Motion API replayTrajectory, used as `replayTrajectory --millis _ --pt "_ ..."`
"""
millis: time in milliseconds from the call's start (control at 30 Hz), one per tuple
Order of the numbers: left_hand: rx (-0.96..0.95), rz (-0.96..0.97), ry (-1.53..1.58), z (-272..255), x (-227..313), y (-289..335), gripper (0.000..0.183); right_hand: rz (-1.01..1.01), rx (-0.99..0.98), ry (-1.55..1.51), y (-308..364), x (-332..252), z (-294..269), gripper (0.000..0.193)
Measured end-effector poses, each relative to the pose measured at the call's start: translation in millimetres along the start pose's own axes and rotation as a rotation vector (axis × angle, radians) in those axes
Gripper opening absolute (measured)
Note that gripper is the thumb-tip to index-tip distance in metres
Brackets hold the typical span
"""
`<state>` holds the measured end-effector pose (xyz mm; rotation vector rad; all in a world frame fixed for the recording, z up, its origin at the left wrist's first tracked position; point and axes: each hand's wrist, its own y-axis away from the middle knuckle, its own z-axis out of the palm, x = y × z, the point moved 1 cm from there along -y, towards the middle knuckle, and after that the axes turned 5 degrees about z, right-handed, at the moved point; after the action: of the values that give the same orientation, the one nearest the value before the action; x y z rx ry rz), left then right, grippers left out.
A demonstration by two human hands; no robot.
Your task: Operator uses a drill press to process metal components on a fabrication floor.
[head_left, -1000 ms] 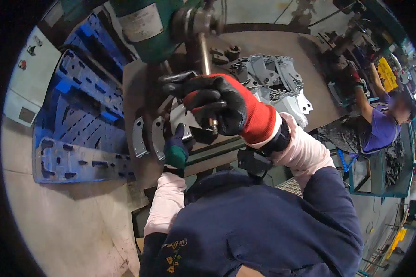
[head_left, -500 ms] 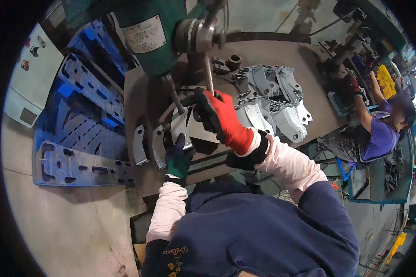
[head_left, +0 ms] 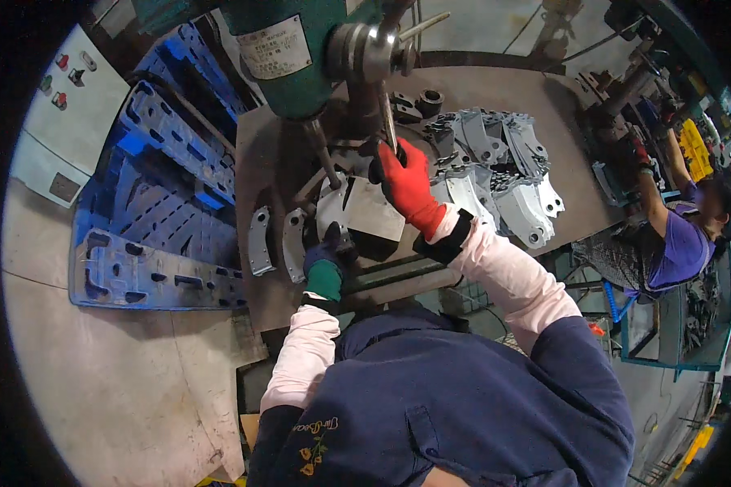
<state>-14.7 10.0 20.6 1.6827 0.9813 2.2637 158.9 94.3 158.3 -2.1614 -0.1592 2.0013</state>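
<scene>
My left hand (head_left: 326, 264), in a dark glove with a green cuff, grips the near end of a curved grey metal bracket (head_left: 330, 209). The bracket lies under the spindle of a green drill press (head_left: 288, 89), and the spindle's tool (head_left: 325, 154) comes down at its far end. Whether the tool touches the metal, I cannot tell. In a red glove with dark fingers, my right hand (head_left: 410, 183) is wrapped round the lower end of the press's feed lever (head_left: 387, 114). Beside the bracket sits a grey metal block (head_left: 374, 213).
Two curved brackets (head_left: 260, 243) (head_left: 294, 243) lie left of my left hand. Stacks of brackets (head_left: 495, 174) cover the table's right part, near a metal ring (head_left: 430, 101). Blue pallets (head_left: 150, 268) stand at left. A co-worker in purple (head_left: 670, 243) works at right.
My right hand has closed round the lever's end; before, its dark fingers were stretched toward the spindle. My left hand stays on the bracket. The whole view has shifted slightly.
</scene>
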Motion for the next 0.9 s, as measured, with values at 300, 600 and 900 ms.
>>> replayTrajectory --millis 300,600,900 --pt "0.15 0.853 -1.303 -6.4 -13.9 -6.3 0.027 -0.2 0.036 0.184 -34.9 29.5 -9.6 0.023" --pt "0.016 0.23 0.121 3.6 -7.3 5.0 0.038 -0.349 0.002 0.225 -52.1 37.1 -13.4 0.03" --pt "0.0 1.01 -1.135 -10.7 -16.5 1.4 0.05 -0.529 0.054 0.22 -70.7 57.9 -18.9 0.038"
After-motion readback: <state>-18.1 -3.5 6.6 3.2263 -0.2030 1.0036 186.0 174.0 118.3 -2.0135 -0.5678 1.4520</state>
